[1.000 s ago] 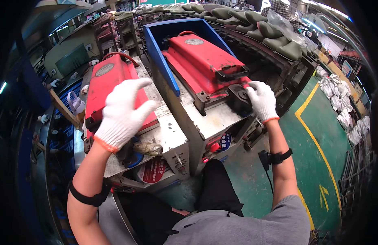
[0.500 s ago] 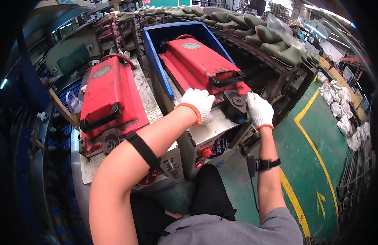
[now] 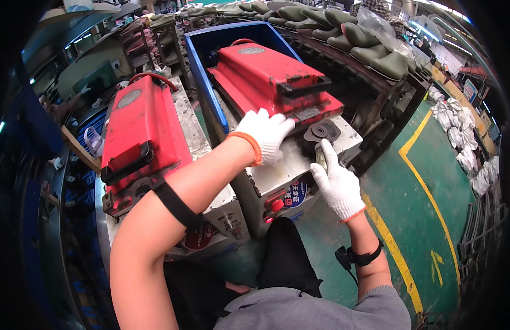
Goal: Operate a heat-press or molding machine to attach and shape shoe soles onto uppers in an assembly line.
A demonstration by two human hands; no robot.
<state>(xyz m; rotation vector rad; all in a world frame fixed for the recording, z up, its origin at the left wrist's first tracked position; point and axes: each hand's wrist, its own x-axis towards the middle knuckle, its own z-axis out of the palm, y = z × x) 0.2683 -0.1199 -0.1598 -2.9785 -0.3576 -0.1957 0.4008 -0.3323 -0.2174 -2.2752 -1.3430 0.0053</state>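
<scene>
Red ridged metal housing point(image 3: 260, 69) is sitting atop a scuffed whitish cabinet point(image 3: 288, 168) in the head view, to the right of a matching red casing point(image 3: 131, 121). White-gloved left hand point(image 3: 263, 137) is touching the housing's lower front edge with bent fingers, its grip too hidden to judge; white-gloved right hand point(image 3: 341, 184) is holding a short mottled handle point(image 3: 321, 158) between thumb and forefinger, beside a dark rounded block point(image 3: 325, 131).

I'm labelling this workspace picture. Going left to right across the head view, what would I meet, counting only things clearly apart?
Left-hand red machine cover → left gloved hand → right gloved hand → olive-green boot at the row's near end → heaped white bundles.
</scene>
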